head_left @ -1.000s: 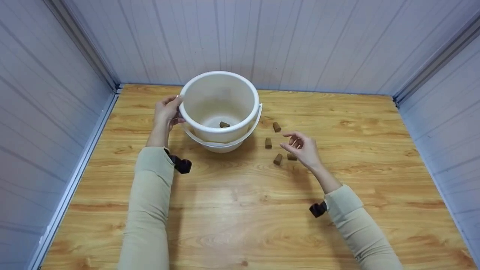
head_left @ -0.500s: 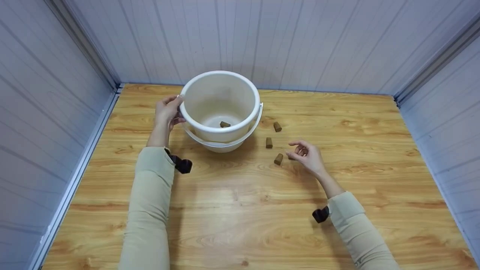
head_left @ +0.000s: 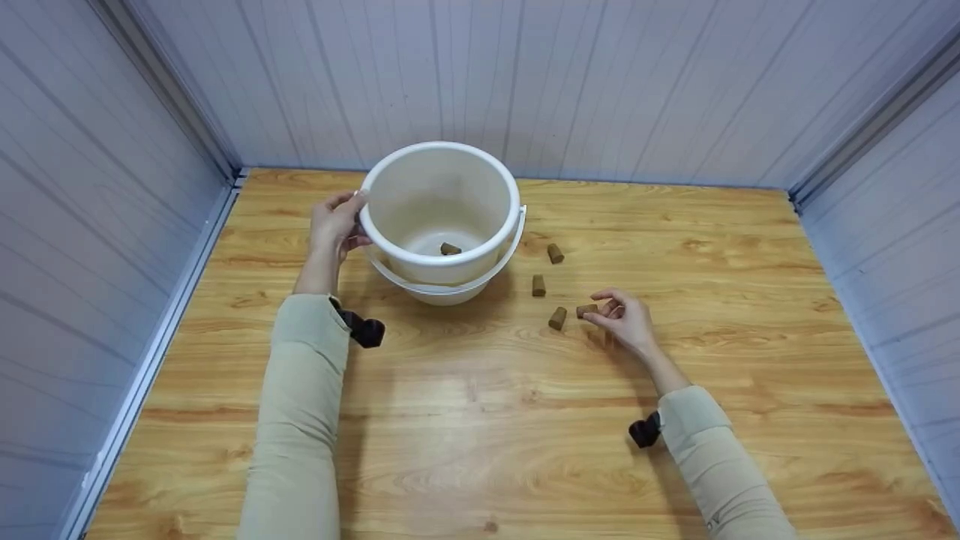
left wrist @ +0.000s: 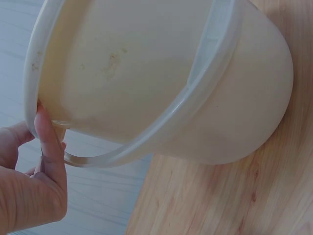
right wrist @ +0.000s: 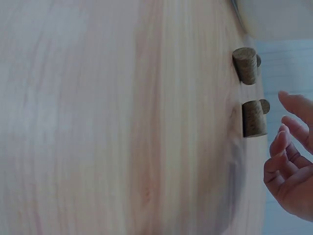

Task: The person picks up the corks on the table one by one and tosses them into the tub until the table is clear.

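Observation:
A white plastic bucket (head_left: 439,271) stands on the wooden tabletop, one brown cork (head_left: 450,249) lying on its bottom. My left hand (head_left: 332,225) pinches the bucket's rim on the left side, thumb and fingers on either side of it in the left wrist view. To the bucket's right, several tapered corks lie loose. My right hand (head_left: 628,324) hovers just beside the nearest-right cork (head_left: 586,310), thumb and index finger parted. In the right wrist view that cork (right wrist: 254,119) lies on the wood, apart from the fingers.
Three more corks lie close by: one at the back (head_left: 555,253), one in the middle (head_left: 538,285) and one in front (head_left: 557,318). The bucket's handle (head_left: 495,274) hangs down on its near side. Pale panel walls (head_left: 570,90) enclose the tabletop (head_left: 450,420).
My right hand has moved right and toward me, from above the corks to beside the right one. The left hand and the bucket have kept their place.

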Available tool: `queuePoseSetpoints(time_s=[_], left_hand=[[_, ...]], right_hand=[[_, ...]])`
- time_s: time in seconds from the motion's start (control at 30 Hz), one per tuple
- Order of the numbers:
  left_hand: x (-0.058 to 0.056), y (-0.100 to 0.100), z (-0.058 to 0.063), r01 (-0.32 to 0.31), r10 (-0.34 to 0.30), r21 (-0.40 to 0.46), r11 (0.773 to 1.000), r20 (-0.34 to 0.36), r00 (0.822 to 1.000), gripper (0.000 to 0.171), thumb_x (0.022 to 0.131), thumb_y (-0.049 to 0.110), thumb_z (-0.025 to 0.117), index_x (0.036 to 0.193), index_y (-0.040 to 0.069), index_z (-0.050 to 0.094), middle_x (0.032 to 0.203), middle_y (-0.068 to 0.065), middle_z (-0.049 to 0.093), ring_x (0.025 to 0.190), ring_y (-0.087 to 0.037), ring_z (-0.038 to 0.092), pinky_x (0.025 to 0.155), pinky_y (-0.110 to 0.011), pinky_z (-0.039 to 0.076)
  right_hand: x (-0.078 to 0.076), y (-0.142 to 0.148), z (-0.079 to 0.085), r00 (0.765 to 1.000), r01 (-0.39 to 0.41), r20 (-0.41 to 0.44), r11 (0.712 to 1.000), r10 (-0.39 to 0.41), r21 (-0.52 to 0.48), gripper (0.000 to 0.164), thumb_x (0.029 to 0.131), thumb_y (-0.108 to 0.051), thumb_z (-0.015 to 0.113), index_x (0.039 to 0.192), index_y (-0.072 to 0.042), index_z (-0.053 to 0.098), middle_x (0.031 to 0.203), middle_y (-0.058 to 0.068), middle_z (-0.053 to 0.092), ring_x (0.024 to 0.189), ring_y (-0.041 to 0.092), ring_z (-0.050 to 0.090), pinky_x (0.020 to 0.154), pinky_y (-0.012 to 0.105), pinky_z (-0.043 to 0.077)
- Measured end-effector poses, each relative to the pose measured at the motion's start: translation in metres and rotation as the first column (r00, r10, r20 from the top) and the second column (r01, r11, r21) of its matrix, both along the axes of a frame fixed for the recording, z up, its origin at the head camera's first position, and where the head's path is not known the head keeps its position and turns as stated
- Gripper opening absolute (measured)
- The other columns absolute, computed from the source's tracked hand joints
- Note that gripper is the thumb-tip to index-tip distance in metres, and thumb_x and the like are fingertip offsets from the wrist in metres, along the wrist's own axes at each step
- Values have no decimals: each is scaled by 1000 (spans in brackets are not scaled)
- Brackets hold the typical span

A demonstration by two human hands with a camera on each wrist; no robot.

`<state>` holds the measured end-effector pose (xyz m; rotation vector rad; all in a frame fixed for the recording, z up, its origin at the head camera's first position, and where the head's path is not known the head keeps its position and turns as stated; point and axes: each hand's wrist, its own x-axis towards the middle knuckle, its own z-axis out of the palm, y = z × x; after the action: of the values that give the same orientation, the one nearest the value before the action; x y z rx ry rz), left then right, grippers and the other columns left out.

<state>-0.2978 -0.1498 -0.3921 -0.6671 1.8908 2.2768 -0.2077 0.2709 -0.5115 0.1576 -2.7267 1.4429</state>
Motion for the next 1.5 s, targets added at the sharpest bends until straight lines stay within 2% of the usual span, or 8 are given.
queuePoseSetpoints(time_s=[0.3,0.6,1.0,1.2,1.5], left_hand=[[1,1,0,1,-1,-1,1000,-3,1000,37,86,20,57,119,6,47,55,-2,50,35,-9,49,31,-19,43],[0,1,0,9,-9,-13,1000,13,1000,39,86,22,58,120,6,47,60,-2,52,37,-9,50,32,-20,45],[1,0,0,11,-11,-26,1000,24,1000,38,87,23,56,120,7,49,65,-4,54,39,-9,51,34,-20,46],[2,-1,1,8,-8,-42,999,14,1000,42,86,22,57,124,6,46,58,-1,52,37,-8,50,34,-19,46],[1,-2,2,19,-19,-38,999,21,1000,43,86,23,57,125,7,45,61,-2,53,38,-9,51,35,-20,47]], right_hand=[[-1,7,-6,999,21,36,1000,-22,21,34,73,-7,72,103,4,60,69,7,54,59,13,50,48,16,41],[-5,11,-10,994,8,104,998,-15,68,36,74,-11,72,106,1,59,70,7,53,58,14,48,43,17,39],[-8,10,-13,994,-18,107,995,8,97,34,75,-9,71,106,-1,61,74,8,56,66,16,49,53,20,41],[-7,8,-14,994,-1,105,994,-11,114,32,75,-11,71,105,-2,62,72,6,56,64,15,49,56,22,42],[-5,7,-15,995,14,93,995,-23,102,31,76,-12,71,104,-3,63,73,8,57,66,16,51,57,22,43]])
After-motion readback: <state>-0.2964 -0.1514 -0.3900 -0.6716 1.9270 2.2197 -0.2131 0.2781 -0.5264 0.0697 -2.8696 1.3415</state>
